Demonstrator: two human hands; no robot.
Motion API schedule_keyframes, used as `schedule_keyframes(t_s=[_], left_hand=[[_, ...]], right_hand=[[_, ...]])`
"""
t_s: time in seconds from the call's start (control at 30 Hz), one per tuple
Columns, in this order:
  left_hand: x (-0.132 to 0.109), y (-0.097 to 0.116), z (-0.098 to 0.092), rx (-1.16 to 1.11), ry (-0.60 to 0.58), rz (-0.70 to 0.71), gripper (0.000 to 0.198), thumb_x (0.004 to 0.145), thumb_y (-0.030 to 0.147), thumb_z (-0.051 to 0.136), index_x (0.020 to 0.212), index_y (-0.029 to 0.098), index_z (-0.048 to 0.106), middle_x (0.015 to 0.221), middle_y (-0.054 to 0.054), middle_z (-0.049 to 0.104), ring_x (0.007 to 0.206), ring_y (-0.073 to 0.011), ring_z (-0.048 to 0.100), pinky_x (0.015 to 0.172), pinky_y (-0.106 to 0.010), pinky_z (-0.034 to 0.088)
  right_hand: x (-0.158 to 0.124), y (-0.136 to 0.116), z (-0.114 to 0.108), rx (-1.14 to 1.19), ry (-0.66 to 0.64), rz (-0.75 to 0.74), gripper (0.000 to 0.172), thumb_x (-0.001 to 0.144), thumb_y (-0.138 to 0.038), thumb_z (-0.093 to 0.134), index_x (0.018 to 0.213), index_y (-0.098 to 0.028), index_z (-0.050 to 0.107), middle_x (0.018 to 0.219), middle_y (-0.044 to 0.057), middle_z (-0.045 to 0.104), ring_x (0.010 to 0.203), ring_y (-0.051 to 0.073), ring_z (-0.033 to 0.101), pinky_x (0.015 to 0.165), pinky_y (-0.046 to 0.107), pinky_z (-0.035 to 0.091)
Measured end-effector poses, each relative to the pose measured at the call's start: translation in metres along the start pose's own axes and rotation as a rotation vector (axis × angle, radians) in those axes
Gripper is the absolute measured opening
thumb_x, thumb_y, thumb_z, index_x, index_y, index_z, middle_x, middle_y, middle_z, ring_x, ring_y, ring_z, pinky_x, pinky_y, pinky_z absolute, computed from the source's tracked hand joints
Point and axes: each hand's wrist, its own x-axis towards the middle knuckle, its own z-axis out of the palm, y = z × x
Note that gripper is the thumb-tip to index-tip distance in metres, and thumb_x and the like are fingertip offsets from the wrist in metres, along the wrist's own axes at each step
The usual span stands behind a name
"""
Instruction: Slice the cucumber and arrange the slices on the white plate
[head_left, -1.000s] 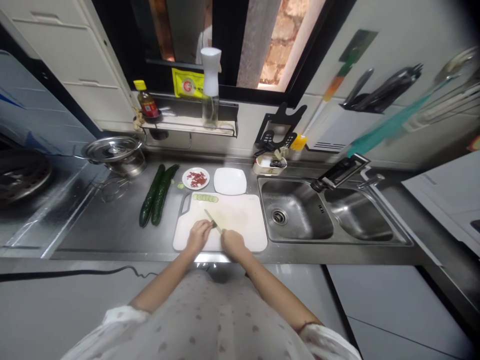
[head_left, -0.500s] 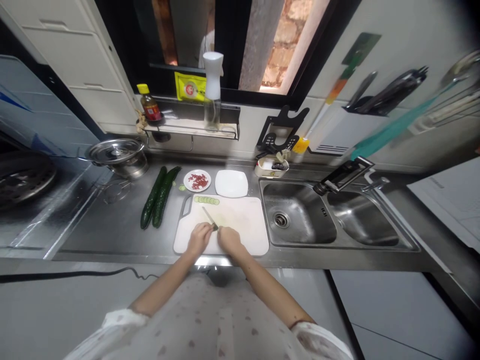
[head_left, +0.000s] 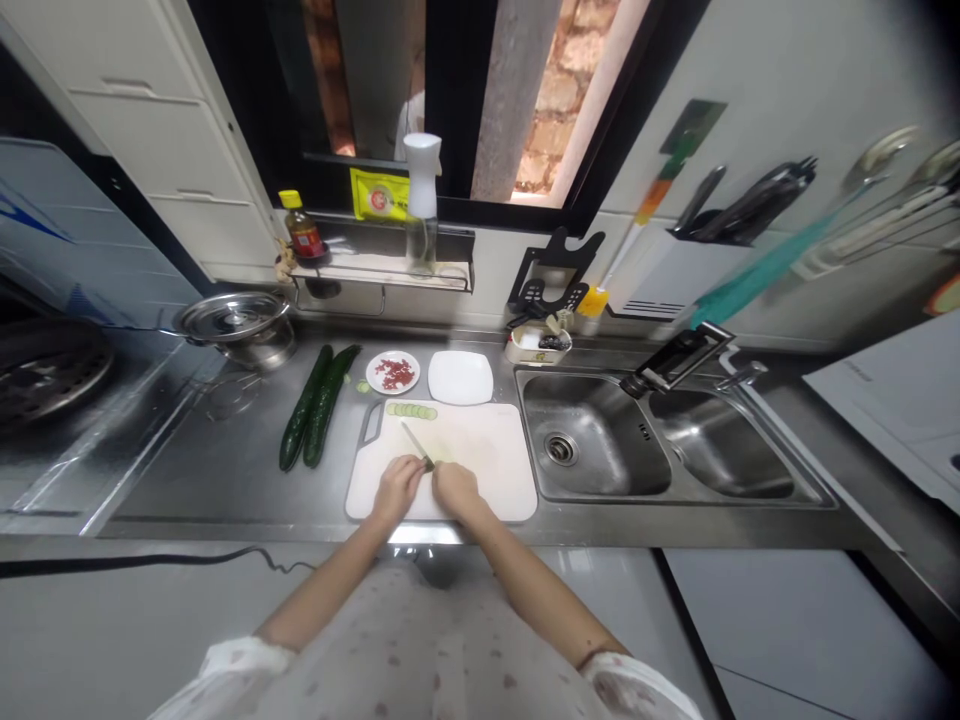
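Observation:
My right hand [head_left: 455, 490] is closed around the handle of a knife, whose narrow blade [head_left: 413, 437] points up and left over the white cutting board [head_left: 495, 455]. Close beside it, my left hand [head_left: 399, 488] pinches a small dark green cucumber piece [head_left: 428, 464] against the blade; fingers cover most of that piece. Along the board's upper left lies a row of thin cucumber slices [head_left: 412, 411]. Two whole cucumbers [head_left: 322, 415] rest side by side on the steel counter, left of the board.
Behind the board are a plate of chopped red bits [head_left: 393, 372] and a white square plate [head_left: 461, 378]. A double sink [head_left: 600, 470] adjoins on the right. A lidded steel pot [head_left: 247, 330] stands at left; a rack with bottles [head_left: 375, 268] hangs behind.
The camera view has tilted slightly, so the whole scene sits a little lower. Both hands stay at almost the same place on the board, still on the knife and cucumber piece.

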Motion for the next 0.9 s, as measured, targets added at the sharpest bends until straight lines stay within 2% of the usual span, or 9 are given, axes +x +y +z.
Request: schedule_keyframes(t_s=[0.2, 0.4, 0.9], left_hand=[[0.000, -0.001, 0.002, 0.003, -0.003, -0.005, 0.022, 0.093, 0.024, 0.046, 0.098, 0.020, 0.067, 0.091, -0.006, 0.065, 0.087, -0.0177, 0.059, 0.078, -0.033, 0.050], [-0.001, -0.004, 0.005, -0.013, 0.013, -0.002, 0.021, 0.093, 0.024, 0.046, 0.096, 0.021, 0.067, 0.093, -0.006, 0.065, 0.089, -0.0177, 0.059, 0.079, -0.033, 0.050], [0.002, 0.000, 0.002, -0.003, -0.003, 0.008, 0.021, 0.093, 0.025, 0.045, 0.095, 0.021, 0.066, 0.090, -0.006, 0.064, 0.086, -0.0179, 0.059, 0.077, -0.033, 0.050]], right_hand=[[-0.017, 0.014, 0.007, -0.075, -0.020, 0.013, 0.033, 0.091, -0.014, 0.035, 0.108, -0.012, 0.063, 0.099, 0.016, 0.069, 0.097, 0.023, 0.065, 0.076, 0.030, 0.046], [-0.028, 0.024, 0.009, -0.056, -0.029, 0.025, 0.031, 0.092, -0.017, 0.036, 0.107, -0.013, 0.063, 0.098, 0.016, 0.069, 0.094, 0.024, 0.066, 0.074, 0.031, 0.046], [0.003, 0.001, -0.007, -0.030, -0.041, 0.005, 0.034, 0.092, -0.016, 0.036, 0.109, -0.013, 0.065, 0.105, 0.015, 0.069, 0.099, 0.024, 0.065, 0.078, 0.031, 0.046]])
